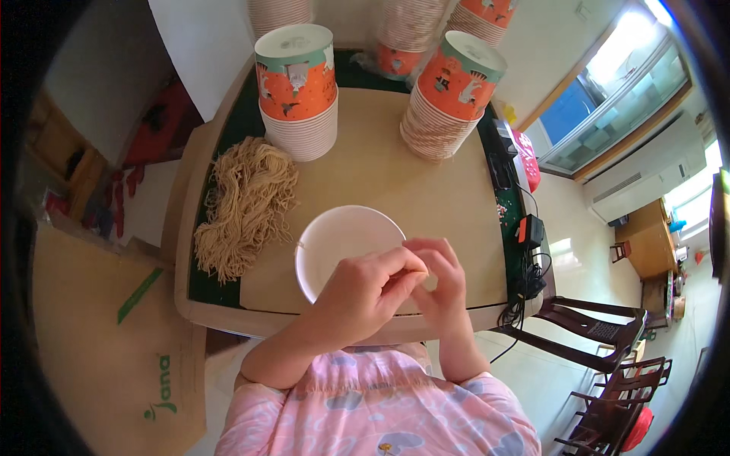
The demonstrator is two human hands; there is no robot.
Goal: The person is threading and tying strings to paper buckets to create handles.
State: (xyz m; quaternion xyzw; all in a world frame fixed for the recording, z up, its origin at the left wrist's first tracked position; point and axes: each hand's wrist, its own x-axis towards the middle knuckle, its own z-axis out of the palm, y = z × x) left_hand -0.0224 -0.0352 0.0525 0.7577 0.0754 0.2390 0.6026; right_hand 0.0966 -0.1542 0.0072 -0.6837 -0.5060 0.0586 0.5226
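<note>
A white paper tub [323, 235] stands on the table in front of me, its inside facing up. A short bit of tan string shows at its left rim. My left hand [365, 285] is over the tub's near right side, thumb and forefinger pinched together. Against those fingertips, just right of the tub, my right hand [439, 281] is closed with bent fingers. Whatever is between the fingers is too small to make out. Left of the tub lies a loose bundle of tan string [247, 201].
Two upside-down stacks of orange-and-green paper tubs, a left one [300, 91] and a right one [452, 99], stand farther back. More wrapped stacks [399, 61] are behind them. Black cables and an orange-black adapter [530, 231] line the right edge. A wooden chair [593, 327] stands beyond.
</note>
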